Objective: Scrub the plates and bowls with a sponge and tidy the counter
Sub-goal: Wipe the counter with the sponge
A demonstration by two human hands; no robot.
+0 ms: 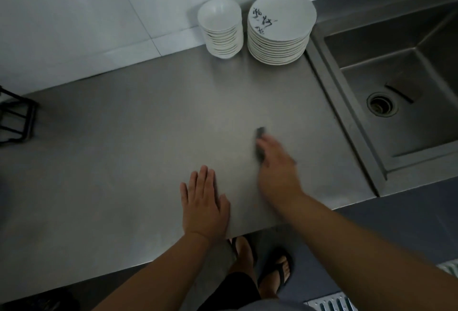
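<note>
The dark grey rectangular sponge point(259, 143) is held against the steel tabletop point(124, 137) by the right hand point(277, 170), apparently for wiping, the left hand point(203, 202) laid flat, seemingly for bracing.

Your right hand point(277, 162) presses a dark sponge point(260, 143) onto the steel counter point(124, 137), blurred. Your left hand point(204, 201) lies flat near the counter's front edge. Against the tiled wall stand a bowl stack point(220, 29) and, just beside it, a plate stack point(280, 29), next to the sink point(396, 82).
</note>
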